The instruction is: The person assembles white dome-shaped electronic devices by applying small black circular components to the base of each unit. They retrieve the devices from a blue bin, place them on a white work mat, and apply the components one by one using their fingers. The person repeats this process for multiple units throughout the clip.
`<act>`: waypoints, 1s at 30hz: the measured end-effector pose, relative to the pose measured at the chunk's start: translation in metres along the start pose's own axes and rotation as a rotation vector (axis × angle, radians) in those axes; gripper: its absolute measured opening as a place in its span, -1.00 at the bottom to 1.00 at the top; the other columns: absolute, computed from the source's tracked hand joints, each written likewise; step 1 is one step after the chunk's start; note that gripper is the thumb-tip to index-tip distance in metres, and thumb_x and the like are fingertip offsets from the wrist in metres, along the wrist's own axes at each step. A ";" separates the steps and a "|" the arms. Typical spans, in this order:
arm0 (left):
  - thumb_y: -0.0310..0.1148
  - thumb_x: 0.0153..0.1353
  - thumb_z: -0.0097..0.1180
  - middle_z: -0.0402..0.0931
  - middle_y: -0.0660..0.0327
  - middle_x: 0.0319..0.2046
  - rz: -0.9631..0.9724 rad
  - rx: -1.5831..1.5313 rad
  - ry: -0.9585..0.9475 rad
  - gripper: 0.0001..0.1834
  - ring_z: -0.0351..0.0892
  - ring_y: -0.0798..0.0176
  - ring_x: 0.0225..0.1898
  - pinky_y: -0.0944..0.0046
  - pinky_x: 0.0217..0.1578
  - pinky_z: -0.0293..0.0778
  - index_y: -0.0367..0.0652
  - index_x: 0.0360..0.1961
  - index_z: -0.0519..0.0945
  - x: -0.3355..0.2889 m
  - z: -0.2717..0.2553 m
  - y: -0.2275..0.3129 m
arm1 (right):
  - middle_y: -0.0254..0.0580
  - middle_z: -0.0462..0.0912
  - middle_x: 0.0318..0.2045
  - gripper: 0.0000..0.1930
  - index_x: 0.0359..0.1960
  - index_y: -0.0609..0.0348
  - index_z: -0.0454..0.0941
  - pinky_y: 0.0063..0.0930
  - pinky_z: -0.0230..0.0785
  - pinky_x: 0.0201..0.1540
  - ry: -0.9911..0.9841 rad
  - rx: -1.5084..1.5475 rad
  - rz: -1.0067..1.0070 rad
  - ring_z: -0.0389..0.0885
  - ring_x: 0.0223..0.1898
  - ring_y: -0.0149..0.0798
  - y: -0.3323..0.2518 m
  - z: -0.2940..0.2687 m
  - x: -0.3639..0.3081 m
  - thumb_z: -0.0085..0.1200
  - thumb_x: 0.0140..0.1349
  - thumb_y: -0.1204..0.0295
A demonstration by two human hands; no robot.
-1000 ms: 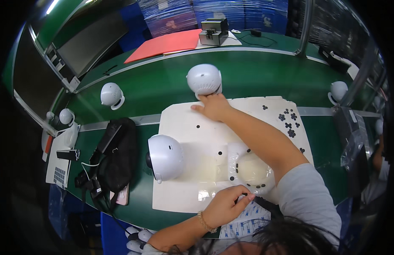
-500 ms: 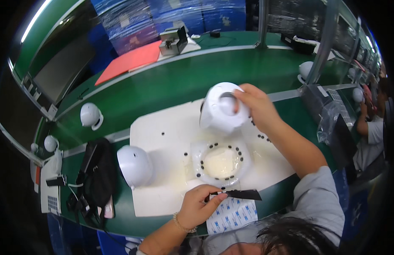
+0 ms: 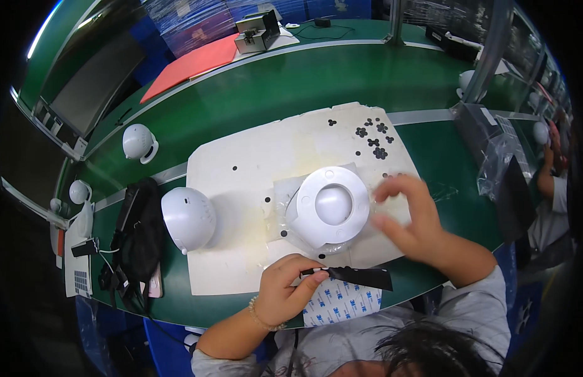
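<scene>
A white round camera housing (image 3: 329, 205) lies base-up on a clear plastic sheet in the middle of the white mat (image 3: 241, 169). My right hand (image 3: 407, 213) hovers just to its right, fingers spread and blurred, holding nothing. My left hand (image 3: 288, 289) rests at the mat's front edge and pinches the end of a black adhesive strip (image 3: 357, 276), which lies over a white backing sheet (image 3: 341, 301). Small black round pads (image 3: 373, 135) are scattered on the mat's far right corner.
A second white dome housing (image 3: 187, 217) stands on the mat's left side. A black bag (image 3: 137, 235) lies left of it. More white housings (image 3: 139, 141) sit on the green table, with a red folder (image 3: 191, 63) and a grey box (image 3: 257, 31) far back. Another person (image 3: 552, 182) is at the right.
My right hand carried the white housing from the far side of the mat, set it base-up in the middle and let go. My left hand kept hold of the black strip.
</scene>
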State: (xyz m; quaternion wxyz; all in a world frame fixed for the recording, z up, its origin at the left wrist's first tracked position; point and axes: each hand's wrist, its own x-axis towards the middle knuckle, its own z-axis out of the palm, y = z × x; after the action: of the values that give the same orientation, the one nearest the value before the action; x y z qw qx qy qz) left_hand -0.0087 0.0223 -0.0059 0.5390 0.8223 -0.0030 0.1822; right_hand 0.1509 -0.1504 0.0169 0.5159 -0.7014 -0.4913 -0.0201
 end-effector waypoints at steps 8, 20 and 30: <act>-0.49 -0.03 0.17 0.49 0.17 -0.58 0.098 0.005 0.017 -0.91 0.44 0.27 -0.59 0.39 -0.55 0.33 -0.23 -0.46 0.52 -0.002 0.000 0.003 | -0.35 0.56 -0.31 -0.77 -0.34 0.08 0.52 -0.43 0.25 -0.25 -0.281 -0.098 -0.239 0.51 -0.27 -0.31 -0.029 0.021 -0.011 0.19 -0.04 0.30; -0.49 -0.01 0.17 0.45 0.16 -0.64 0.129 -0.032 0.026 -0.90 0.41 0.27 -0.63 0.39 -0.60 0.30 -0.25 -0.53 0.49 -0.003 -0.001 0.002 | -0.41 0.55 -0.28 -0.85 -0.46 0.04 0.52 -0.51 0.14 -0.26 -0.145 -0.332 -0.511 0.48 -0.28 -0.42 -0.032 0.028 -0.016 0.18 -0.14 0.42; -0.52 -0.05 0.18 0.48 0.14 -0.59 0.188 -0.019 0.062 -0.90 0.45 0.22 -0.59 0.36 -0.54 0.35 -0.27 -0.48 0.51 -0.003 -0.004 0.003 | -0.38 0.53 -0.33 -0.83 -0.37 0.03 0.50 -0.43 0.19 -0.18 -0.318 0.179 -0.068 0.46 -0.24 -0.30 -0.033 0.020 -0.008 0.14 -0.06 0.46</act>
State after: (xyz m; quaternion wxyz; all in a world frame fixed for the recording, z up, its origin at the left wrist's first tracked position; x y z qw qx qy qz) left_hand -0.0128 0.0242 -0.0028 0.5273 0.8072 -0.0651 0.2574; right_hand 0.1139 -0.1418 0.0263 0.4910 -0.6299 -0.5902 0.1175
